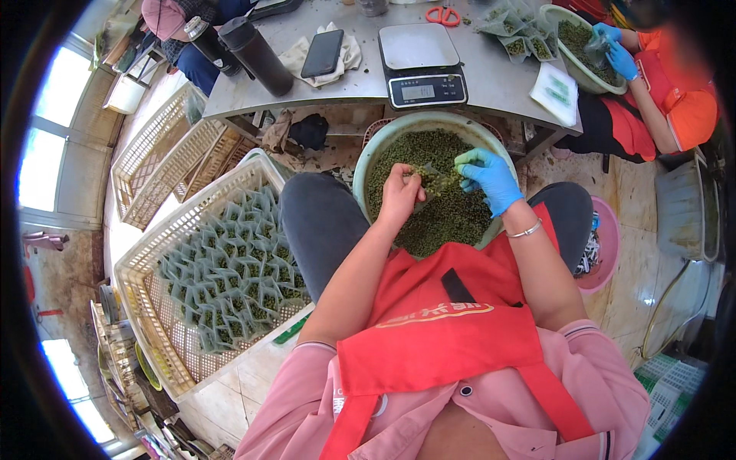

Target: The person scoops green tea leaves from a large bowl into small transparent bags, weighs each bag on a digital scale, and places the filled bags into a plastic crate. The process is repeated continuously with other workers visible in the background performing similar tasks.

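Note:
A round pale-green basin (362,165) full of small green peppercorns (429,234) stands between my knees. Over it, my bare left hand (401,195) is closed on a small clear plastic bag (435,182) with some peppercorns in it. My right hand (491,182), in a blue glove, is beside the bag's right side with its fingers curled together; whatever they pinch is too small to make out. To my left, a cream plastic crate (165,360) holds many filled clear bags (230,268) standing upright in rows.
Ahead is a metal table (345,84) with a digital scale (423,65), black phone (322,54), dark flask (257,57) and red scissors (443,16). At right, a blue-gloved person (652,92) works over another basin (586,73). A pink basin (607,245) sits by my right knee.

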{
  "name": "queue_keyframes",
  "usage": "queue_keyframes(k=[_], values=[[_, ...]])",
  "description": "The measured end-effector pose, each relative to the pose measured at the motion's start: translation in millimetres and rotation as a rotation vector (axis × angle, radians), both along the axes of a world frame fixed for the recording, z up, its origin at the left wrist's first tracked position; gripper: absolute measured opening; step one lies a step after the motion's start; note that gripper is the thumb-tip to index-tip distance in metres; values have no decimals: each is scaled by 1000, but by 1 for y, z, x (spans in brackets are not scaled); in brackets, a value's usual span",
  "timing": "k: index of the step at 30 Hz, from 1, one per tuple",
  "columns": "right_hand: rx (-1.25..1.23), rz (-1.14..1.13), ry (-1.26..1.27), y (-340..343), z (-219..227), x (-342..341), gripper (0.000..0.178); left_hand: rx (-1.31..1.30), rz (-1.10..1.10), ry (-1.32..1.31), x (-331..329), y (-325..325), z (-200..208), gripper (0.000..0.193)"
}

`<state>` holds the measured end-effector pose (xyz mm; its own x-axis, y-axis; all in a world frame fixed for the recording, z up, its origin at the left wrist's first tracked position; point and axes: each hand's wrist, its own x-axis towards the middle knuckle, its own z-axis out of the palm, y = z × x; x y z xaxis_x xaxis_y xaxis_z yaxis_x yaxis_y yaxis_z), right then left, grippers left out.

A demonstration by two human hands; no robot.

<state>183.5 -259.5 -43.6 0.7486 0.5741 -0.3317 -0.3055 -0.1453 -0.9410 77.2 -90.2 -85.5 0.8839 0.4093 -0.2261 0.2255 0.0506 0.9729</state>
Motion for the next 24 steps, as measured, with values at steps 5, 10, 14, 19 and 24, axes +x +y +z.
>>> queue_keyframes(k=[5,10,14,19,24], values=[[76,81,-141,17,13,-17,17,52,-34,95,1,-7,12,17],[-226,233,-693,8,8,-23,43,61,25,120,-1,-2,8,17],[-515,469,-990,5,10,-30,51,48,36,128,-2,0,4,18],[-912,757,-1040,39,-23,-39,37,134,-13,126,-5,2,-16,25],[-805,722,-890,44,-41,-14,24,265,-2,109,-12,13,-2,56]])
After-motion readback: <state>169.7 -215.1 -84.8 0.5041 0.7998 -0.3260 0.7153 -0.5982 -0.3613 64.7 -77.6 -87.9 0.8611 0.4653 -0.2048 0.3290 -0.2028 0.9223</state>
